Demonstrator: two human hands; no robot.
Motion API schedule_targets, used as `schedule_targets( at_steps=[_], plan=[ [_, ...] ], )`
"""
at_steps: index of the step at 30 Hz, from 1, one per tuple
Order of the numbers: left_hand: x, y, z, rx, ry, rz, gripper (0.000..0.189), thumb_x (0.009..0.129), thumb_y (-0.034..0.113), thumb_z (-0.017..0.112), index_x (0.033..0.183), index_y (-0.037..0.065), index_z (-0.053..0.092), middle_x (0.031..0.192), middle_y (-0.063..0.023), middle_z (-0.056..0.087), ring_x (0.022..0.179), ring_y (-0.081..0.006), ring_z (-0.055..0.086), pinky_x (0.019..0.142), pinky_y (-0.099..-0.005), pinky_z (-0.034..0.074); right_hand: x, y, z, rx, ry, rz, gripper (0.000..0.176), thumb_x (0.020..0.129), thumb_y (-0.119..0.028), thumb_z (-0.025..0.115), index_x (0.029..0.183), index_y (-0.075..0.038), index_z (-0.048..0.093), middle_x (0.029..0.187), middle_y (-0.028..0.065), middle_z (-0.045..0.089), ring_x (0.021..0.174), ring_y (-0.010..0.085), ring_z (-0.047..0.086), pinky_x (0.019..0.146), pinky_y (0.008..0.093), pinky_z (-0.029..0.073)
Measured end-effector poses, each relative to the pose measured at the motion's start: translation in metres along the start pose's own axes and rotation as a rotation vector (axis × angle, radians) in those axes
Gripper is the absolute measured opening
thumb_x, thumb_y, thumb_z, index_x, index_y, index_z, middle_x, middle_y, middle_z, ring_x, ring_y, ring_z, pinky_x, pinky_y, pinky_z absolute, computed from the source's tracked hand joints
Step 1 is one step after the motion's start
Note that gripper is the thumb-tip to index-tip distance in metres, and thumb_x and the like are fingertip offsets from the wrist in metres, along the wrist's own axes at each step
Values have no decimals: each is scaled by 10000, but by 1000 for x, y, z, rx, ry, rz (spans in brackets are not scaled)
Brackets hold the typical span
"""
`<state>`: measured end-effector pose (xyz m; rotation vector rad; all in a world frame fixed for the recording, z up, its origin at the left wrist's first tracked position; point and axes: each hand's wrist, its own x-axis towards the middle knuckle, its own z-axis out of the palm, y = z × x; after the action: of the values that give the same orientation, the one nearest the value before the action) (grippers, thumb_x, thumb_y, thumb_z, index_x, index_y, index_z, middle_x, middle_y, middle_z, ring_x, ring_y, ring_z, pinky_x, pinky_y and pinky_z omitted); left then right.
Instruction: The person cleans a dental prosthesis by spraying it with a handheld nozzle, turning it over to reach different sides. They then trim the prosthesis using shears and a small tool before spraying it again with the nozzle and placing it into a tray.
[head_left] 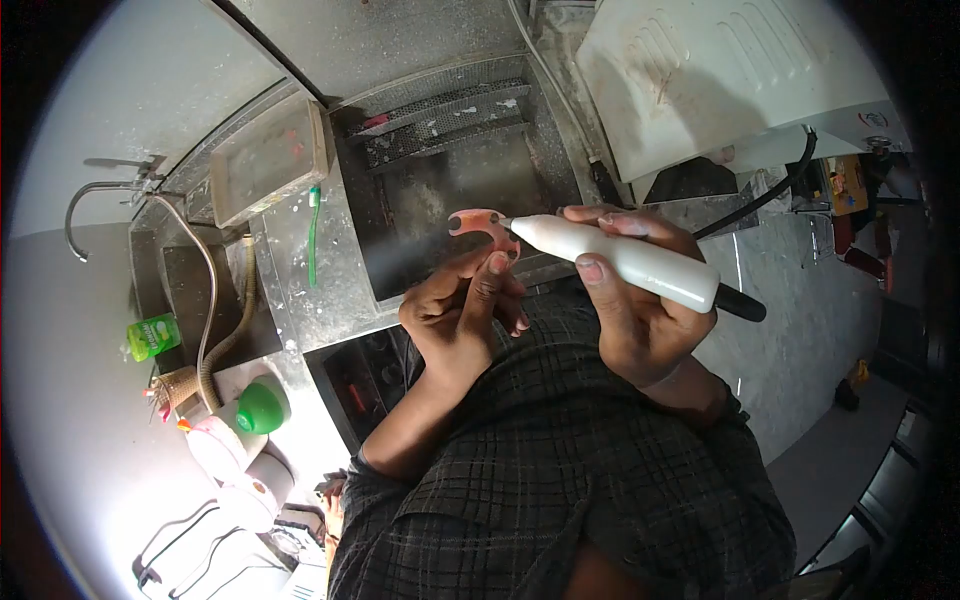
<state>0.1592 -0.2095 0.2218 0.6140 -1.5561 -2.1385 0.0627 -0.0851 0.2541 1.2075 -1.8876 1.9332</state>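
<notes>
My left hand pinches a small pink, curved denture plate with notches along its edge. The thumb lies on its near end. In my right hand is a white steam-cleaner handpiece with a black rear end. Its narrow tip points left, right at the plate's edge. A pale plume of mist spreads leftward beyond the plate. Both hands are above the near side of a sunken metal basin with a mesh rack at its back.
To the left are a clear plastic tub, a green toothbrush and a sink with a hose. A green bowl stands lower left, near another person's hand. A white casing and black hose are at right.
</notes>
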Motion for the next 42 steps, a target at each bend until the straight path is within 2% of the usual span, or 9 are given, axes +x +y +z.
schedule_targets(
  at_steps=[3, 6, 13, 15, 17, 22, 32, 37, 42],
  plan=[
    [3, -5, -4, -29, -35, 13, 187, 935, 99, 579, 1003, -62, 645, 685, -125, 630, 451, -131, 570, 394, -232, 442, 0, 0, -1, 39, 29, 3, 316, 806, 103, 646, 1081, 107, 490, 1097, 193, 548, 964, 324, 649, 819, 385, 566],
    [15, -16, -18, -677, -147, -133, 172, 913, 106, 577, 1030, -13, 623, 709, -147, 609, 397, -180, 531, 346, -254, 432, 2, -4, -9, 72, 69, 6, 313, 809, 78, 647, 1073, 122, 484, 1061, 206, 561, 949, 336, 653, 815, 396, 568],
    [15, -22, -21, -1261, -463, -323, 119, 891, 16, 566, 998, -33, 584, 730, -170, 591, 399, -214, 551, 346, -246, 463, 2, -7, -8, 280, 70, -91, 341, 807, 64, 632, 1092, 124, 455, 1031, 219, 566, 975, 362, 645, 838, 451, 563],
    [14, -21, -19, -1295, -516, -324, 127, 877, -22, 556, 1001, -48, 573, 713, -165, 585, 396, -226, 549, 345, -256, 464, 1, -9, -8, 235, 47, -45, 347, 808, 63, 633, 1097, 116, 449, 1044, 215, 561, 1000, 363, 636, 848, 453, 559],
    [10, -10, -12, -1366, -408, -442, 138, 878, -17, 557, 1014, -39, 564, 712, -156, 592, 392, -227, 545, 343, -259, 463, 0, -8, -6, 310, 11, -97, 356, 810, 59, 637, 1108, 107, 449, 1060, 215, 561, 1015, 358, 631, 859, 442, 552],
    [8, -30, -13, -1433, -615, -377, 77, 919, 55, 525, 965, -4, 545, 705, -123, 591, 382, -187, 534, 352, -236, 457, 0, -9, -10, 170, 21, -62, 350, 810, 63, 643, 1104, 108, 459, 1078, 223, 555, 990, 352, 640, 857, 434, 548],
    [3, -31, -9, -1518, -659, -327, 40, 914, 48, 523, 929, 20, 548, 688, -104, 582, 398, -160, 536, 357, -224, 454, -10, -9, -8, 215, 79, -31, 317, 815, 74, 628, 1087, 118, 472, 1047, 225, 567, 981, 350, 640, 853, 443, 552],
    [-1, -33, -7, -1444, -596, -326, 50, 905, 98, 558, 902, 49, 570, 735, -68, 532, 614, -185, 534, 463, -271, 465, -10, -16, -10, 265, 89, -15, 315, 813, 78, 624, 1080, 132, 466, 1031, 238, 569, 971, 364, 641, 843, 449, 557],
    [-1, -36, -2, -1444, -593, -325, 60, 904, 137, 576, 903, 77, 579, 760, -62, 484, 709, -185, 485, 521, -288, 466, -10, -9, -15, 214, 149, -69, 299, 819, 54, 622, 1066, 136, 475, 1007, 217, 566, 953, 371, 645, 830, 453, 565]
  ],
)
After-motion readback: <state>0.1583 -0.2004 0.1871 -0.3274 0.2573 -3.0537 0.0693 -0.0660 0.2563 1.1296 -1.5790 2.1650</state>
